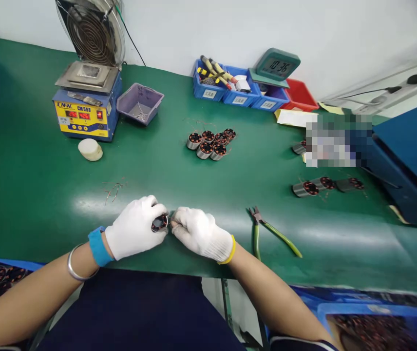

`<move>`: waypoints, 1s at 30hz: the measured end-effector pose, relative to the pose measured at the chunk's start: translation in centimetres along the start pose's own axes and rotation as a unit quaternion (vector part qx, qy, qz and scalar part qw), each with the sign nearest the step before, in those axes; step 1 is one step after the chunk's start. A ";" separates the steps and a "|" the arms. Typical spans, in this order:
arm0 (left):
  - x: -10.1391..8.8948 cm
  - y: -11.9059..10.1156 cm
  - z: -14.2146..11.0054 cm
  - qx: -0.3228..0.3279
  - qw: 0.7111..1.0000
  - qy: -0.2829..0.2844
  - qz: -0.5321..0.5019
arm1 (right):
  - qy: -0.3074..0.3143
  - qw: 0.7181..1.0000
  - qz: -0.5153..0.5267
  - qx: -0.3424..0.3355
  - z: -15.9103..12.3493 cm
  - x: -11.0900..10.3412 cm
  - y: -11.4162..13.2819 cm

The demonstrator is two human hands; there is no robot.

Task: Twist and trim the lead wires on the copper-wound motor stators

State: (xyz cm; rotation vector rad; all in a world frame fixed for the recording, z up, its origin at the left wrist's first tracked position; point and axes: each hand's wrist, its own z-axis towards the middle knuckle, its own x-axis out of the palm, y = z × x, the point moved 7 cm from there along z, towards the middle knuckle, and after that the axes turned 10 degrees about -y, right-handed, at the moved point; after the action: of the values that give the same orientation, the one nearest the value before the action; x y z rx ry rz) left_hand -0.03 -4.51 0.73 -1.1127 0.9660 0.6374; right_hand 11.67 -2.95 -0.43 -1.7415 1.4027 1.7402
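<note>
My left hand, in a white glove with a blue cuff, is closed around a motor stator whose wound end with copper coils faces right and up. Close beside it, my right hand, in a white glove with a yellow hem, pinches thin wire ends that come out of the stator. A pair of cutting pliers with green handles lies with its jaws apart to the right of my right hand. Loose copper wire scraps lie beyond my left hand.
Several stators stand in a group mid-bench, and more lie at right. Behind are a solder pot, a purple tray, blue tool bins and a clock. Blue crates sit below the front edge.
</note>
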 end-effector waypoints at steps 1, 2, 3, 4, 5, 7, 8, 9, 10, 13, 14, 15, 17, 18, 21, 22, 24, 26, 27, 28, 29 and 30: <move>0.1 0.0 0.1 0.002 1.000 0.002 -0.008 | 0.003 1.000 0.016 0.016 -0.2 -0.1 -0.2; 0.3 0.1 0.1 0.004 1.000 0.005 -0.016 | 0.003 0.999 0.030 0.033 -0.3 -0.3 -0.5; 0.4 0.1 0.2 0.008 1.000 0.010 -0.023 | 0.002 0.998 0.043 0.051 -0.5 -0.5 -0.8; 0.6 0.1 0.2 0.012 0.999 0.016 -0.030 | -0.001 0.996 0.058 0.071 -0.7 -0.8 -1.3; 0.7 0.0 0.2 0.019 0.999 0.022 -0.036 | -0.006 0.993 0.075 0.091 -1.0 -1.1 -1.7; 0.8 0.1 0.2 0.030 0.998 0.029 -0.047 | -0.018 0.985 0.109 0.136 -1.6 -1.5 -2.8; 0.8 0.2 0.1 0.034 0.998 0.031 -0.053 | -0.026 0.980 0.126 0.153 -2.0 -1.5 -3.1; 0.8 0.2 0.1 0.037 0.997 0.031 -0.058 | -0.034 0.975 0.143 0.165 -2.5 -1.3 -3.4; 0.8 0.3 0.0 0.039 0.997 0.031 -0.062 | -0.039 0.971 0.158 0.174 -2.9 -1.0 -3.5; 1.0 0.6 -0.1 0.055 0.996 0.030 -0.062 | -0.023 0.971 0.182 0.151 -4.3 0.7 -2.6; 1.1 0.6 -0.1 0.063 0.996 0.031 -0.058 | -0.006 0.975 0.180 0.131 -4.7 1.2 -2.0; 1.2 0.6 -0.1 0.075 0.995 0.034 -0.053 | 0.016 0.979 0.176 0.106 -5.1 1.6 -1.3; 1.4 0.7 -0.2 0.093 0.994 0.042 -0.042 | 0.067 0.982 0.173 0.041 -5.6 1.7 0.1; 1.4 0.7 -0.2 0.098 0.993 0.045 -0.037 | 0.079 0.983 0.166 0.015 -5.7 1.3 0.5; 1.5 0.8 -0.2 0.097 0.994 0.048 -0.028 | 0.019 0.995 0.091 0.024 -4.4 -1.3 -0.1; 1.5 0.9 -0.1 0.094 0.994 0.049 -0.026 | -0.017 0.997 0.057 0.053 -3.6 -2.2 -0.7; 1.6 0.8 0.0 0.091 0.994 0.053 -0.023 | -0.057 0.995 0.020 0.084 -2.1 -2.8 -1.2; 1.6 0.8 0.1 0.086 0.994 0.055 -0.028 | -0.057 0.996 0.026 0.060 -0.6 -2.0 -0.7; 1.5 0.9 0.1 0.082 0.995 0.054 -0.032 | -0.056 0.997 0.027 0.043 -0.1 -1.4 -0.4; 1.5 0.9 0.2 0.077 0.995 0.055 -0.038 | -0.058 0.998 0.021 0.033 0.4 -0.8 -0.1; 1.4 0.9 0.2 0.072 0.995 0.056 -0.045 | -0.062 0.998 0.008 0.031 0.7 -0.3 -0.1; 1.4 0.9 0.2 0.069 0.995 0.057 -0.050 | -0.068 0.997 -0.009 0.035 0.8 0.0 -0.2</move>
State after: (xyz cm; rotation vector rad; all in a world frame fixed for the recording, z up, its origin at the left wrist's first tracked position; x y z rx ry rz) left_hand -0.07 -4.07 -0.85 -1.0768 1.0299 0.4233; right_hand 11.34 -2.24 -0.72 -1.5640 1.3694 1.7425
